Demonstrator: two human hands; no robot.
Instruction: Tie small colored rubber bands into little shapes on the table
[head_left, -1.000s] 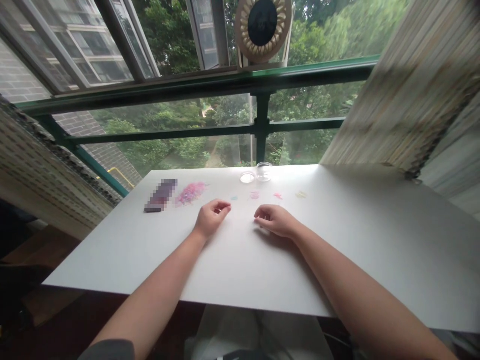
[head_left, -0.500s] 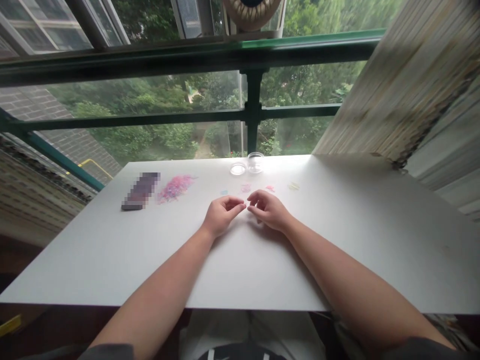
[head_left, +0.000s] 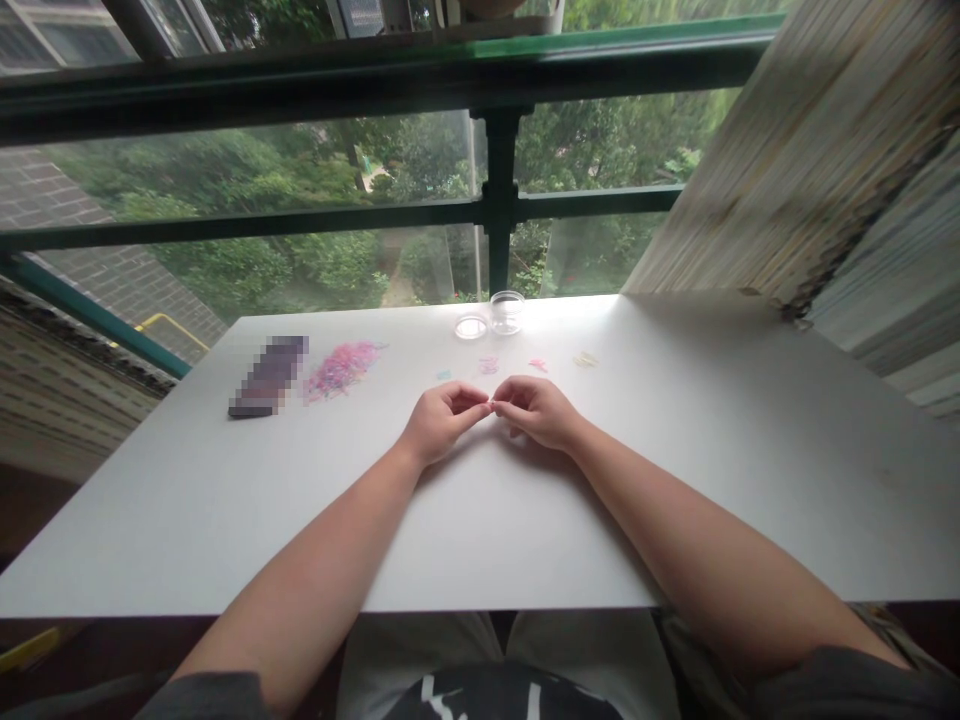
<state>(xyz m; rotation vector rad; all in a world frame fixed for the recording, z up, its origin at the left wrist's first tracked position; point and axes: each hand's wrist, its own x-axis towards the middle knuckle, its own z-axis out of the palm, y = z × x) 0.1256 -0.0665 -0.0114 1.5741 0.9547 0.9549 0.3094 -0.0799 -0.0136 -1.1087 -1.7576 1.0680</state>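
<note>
My left hand (head_left: 442,422) and my right hand (head_left: 541,414) meet above the white table (head_left: 300,530), fingertips almost touching. Thumb and forefinger of each are pinched together. Between the tips shows a small pink piece (head_left: 493,406), too tiny to name more exactly. Just beyond the hands lie little sorted groups: a light blue bit (head_left: 444,375), several pale pink bits (head_left: 489,365), a few red-pink bits (head_left: 538,365) and some yellowish bits (head_left: 586,359). Farther left spreads a loose pile of pink and purple bits (head_left: 342,370).
At the table's back edge stands a clear round container (head_left: 507,316), with a clear lid (head_left: 472,327) lying beside it. A dark, pixelated flat object (head_left: 268,378) rests at the left. Behind runs a green railing (head_left: 420,215); a striped curtain (head_left: 720,200) hangs at the right.
My right hand's finger and thumb, parted before, have closed in against the left fingertips at the small pink piece. The view has tilted slightly downward.
</note>
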